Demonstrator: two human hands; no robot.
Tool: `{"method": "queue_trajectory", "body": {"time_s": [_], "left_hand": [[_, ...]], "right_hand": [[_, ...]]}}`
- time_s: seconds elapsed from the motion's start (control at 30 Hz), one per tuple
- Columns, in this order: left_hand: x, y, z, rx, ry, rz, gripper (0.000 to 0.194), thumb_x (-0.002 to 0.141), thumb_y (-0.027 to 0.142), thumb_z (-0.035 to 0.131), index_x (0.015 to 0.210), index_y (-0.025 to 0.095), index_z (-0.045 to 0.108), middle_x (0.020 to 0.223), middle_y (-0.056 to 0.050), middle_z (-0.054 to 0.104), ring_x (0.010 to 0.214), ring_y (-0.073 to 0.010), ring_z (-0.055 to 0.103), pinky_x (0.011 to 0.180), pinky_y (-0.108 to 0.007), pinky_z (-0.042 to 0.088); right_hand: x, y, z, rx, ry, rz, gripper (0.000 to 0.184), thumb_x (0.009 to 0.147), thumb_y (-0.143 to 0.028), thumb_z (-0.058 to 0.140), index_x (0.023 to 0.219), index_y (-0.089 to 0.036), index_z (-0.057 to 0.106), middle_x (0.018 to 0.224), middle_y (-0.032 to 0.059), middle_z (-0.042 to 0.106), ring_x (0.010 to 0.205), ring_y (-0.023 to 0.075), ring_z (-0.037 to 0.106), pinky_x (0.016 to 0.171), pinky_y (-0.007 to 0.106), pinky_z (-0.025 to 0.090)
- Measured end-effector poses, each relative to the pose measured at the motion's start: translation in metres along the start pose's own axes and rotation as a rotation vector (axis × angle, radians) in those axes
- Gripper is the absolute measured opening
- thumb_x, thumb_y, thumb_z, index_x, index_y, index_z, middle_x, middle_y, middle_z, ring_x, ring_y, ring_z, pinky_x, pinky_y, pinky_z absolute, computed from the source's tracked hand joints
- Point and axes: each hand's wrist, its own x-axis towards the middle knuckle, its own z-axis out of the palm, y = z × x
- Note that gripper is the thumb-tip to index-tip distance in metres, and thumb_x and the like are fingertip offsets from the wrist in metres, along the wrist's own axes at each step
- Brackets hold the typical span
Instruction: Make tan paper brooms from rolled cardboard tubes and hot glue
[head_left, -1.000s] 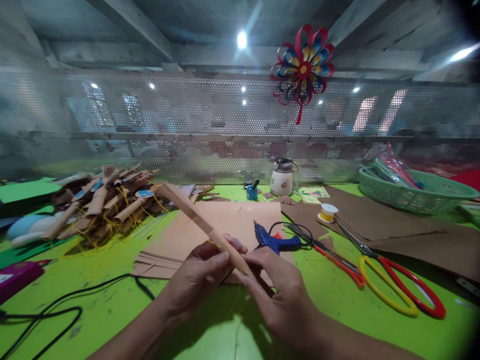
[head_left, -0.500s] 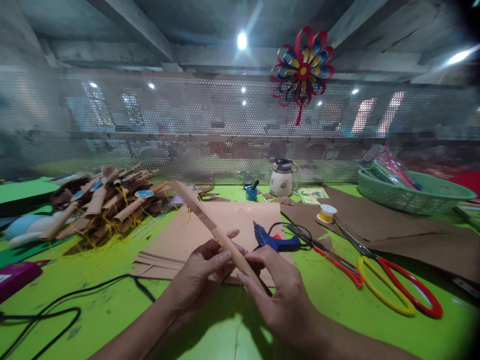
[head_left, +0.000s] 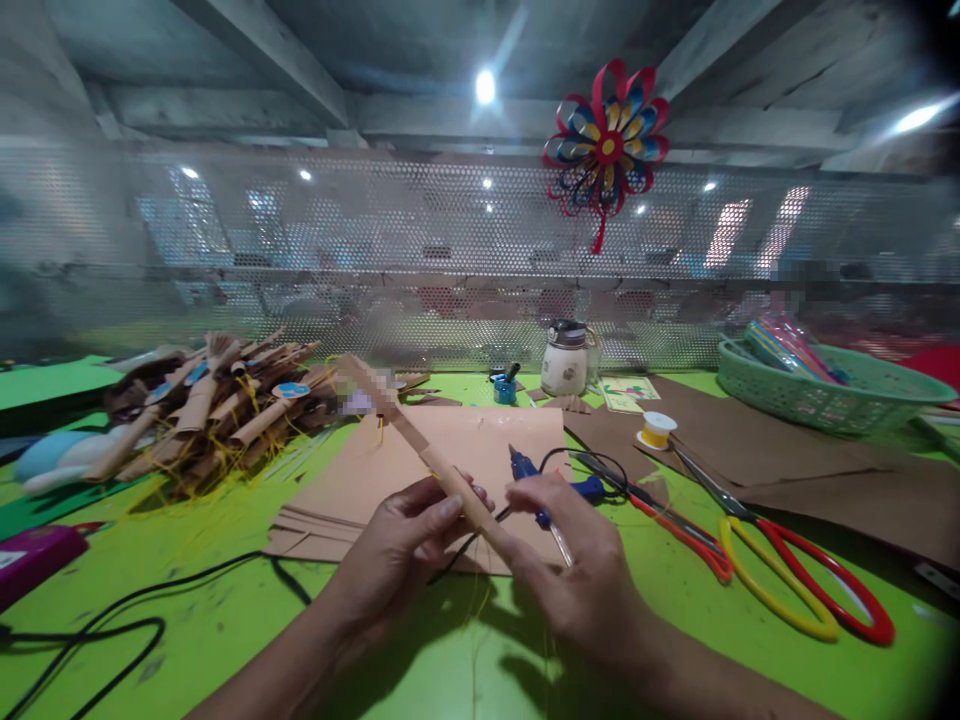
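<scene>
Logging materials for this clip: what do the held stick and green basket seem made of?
The brown stick looks like matte kraft paper or thin card, from its tan surface and seam-like edge partway along. The green basket is probably moulded plastic, faintly glossy, given its even colour and perforated wall.

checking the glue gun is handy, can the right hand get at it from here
Probably yes: the right hand is close to the blue glue gun, partly covering it in this view, and nothing seems to block it. The left hand appears to hold the brown paper roll.
</scene>
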Motion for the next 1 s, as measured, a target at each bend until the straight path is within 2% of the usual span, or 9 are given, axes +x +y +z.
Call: {"method": "queue_trajectory", "body": {"time_s": [0.07,0.1,0.23,0.33,0.4,0.63,0.7,0.87,1.0], "left_hand": [[0.001,0.003,0.0,0.005,0.032,0.011,0.014,0.074,0.015,0.07,0.088,0.013,0.07,0.087,-0.008,0.07,0.087,-0.0175,0.064,0.083,-0.027,0.05],[0.001,0.005,0.0,0.006,0.045,0.008,0.013,0.074,0.015,0.069,0.088,0.013,0.07,0.087,-0.008,0.07,0.086,-0.0165,0.064,0.082,-0.026,0.05],[0.0,0.011,0.001,-0.042,0.04,-0.006,0.014,0.074,0.015,0.069,0.089,0.013,0.07,0.086,-0.007,0.07,0.083,-0.015,0.063,0.081,-0.026,0.05],[-0.002,0.013,0.002,-0.075,0.006,-0.006,0.017,0.073,0.016,0.07,0.089,0.012,0.07,0.084,-0.008,0.069,0.082,-0.0158,0.063,0.081,-0.027,0.051],[-0.003,0.015,0.002,-0.074,-0.005,-0.013,0.018,0.071,0.017,0.071,0.089,0.011,0.07,0.084,-0.008,0.069,0.08,-0.0161,0.063,0.078,-0.027,0.051],[-0.002,0.014,0.0,-0.045,-0.013,0.007,0.015,0.074,0.016,0.068,0.088,0.011,0.071,0.088,-0.008,0.068,0.078,-0.0147,0.061,0.075,-0.025,0.051],[-0.001,0.013,-0.001,-0.061,-0.016,0.013,0.014,0.073,0.015,0.069,0.087,0.011,0.071,0.084,-0.007,0.068,0.076,-0.0143,0.062,0.074,-0.025,0.051],[0.0,0.015,-0.001,-0.058,0.016,0.03,0.016,0.075,0.015,0.067,0.09,0.011,0.071,0.081,-0.008,0.069,0.077,-0.0154,0.063,0.077,-0.025,0.051],[0.001,0.018,-0.002,-0.061,0.047,0.05,0.016,0.076,0.015,0.067,0.09,0.012,0.071,0.082,-0.008,0.069,0.078,-0.0146,0.063,0.075,-0.024,0.05]], "right_hand": [[0.011,0.013,-0.013,-0.116,0.02,0.047,0.01,0.087,-0.021,0.052,0.094,-0.016,0.058,0.088,0.0063,0.06,0.082,0.0181,0.057,0.075,0.033,0.047],[0.017,0.023,-0.02,-0.205,-0.03,0.074,0.011,0.088,-0.02,0.048,0.088,-0.017,0.059,0.085,0.0058,0.06,0.079,0.0179,0.056,0.073,0.034,0.046],[0.029,0.07,-0.046,-0.575,-0.362,0.169,0.016,0.078,-0.013,0.054,0.09,-0.017,0.065,0.089,0.0105,0.062,0.091,0.0258,0.054,0.075,0.038,0.042],[0.025,0.092,-0.051,-0.592,-0.588,0.162,0.026,0.076,-0.009,0.054,0.097,-0.02,0.064,0.091,0.0092,0.062,0.091,0.0243,0.053,0.075,0.034,0.04],[0.021,0.098,-0.047,-0.603,-0.631,0.155,0.026,0.077,-0.009,0.053,0.099,-0.019,0.063,0.093,0.009,0.061,0.09,0.023,0.052,0.074,0.033,0.037],[0.014,0.092,-0.026,-0.726,-0.543,0.153,0.032,0.074,-0.008,0.057,0.105,-0.016,0.055,0.099,0.0102,0.056,0.086,0.0214,0.049,0.073,0.031,0.032],[0.014,0.09,-0.025,-0.696,-0.539,0.137,0.026,0.078,-0.01,0.056,0.103,-0.017,0.056,0.099,0.0099,0.055,0.088,0.0207,0.049,0.074,0.03,0.033],[0.022,0.09,-0.037,-0.525,-0.47,0.176,0.004,0.078,-0.018,0.061,0.082,-0.017,0.059,0.084,0.007,0.059,0.077,0.0192,0.055,0.066,0.029,0.042],[0.032,0.076,-0.055,-0.251,-0.259,0.152,0.011,0.084,-0.029,0.058,0.087,-0.019,0.062,0.076,0.0041,0.065,0.063,0.0175,0.06,0.053,0.029,0.049]]}}
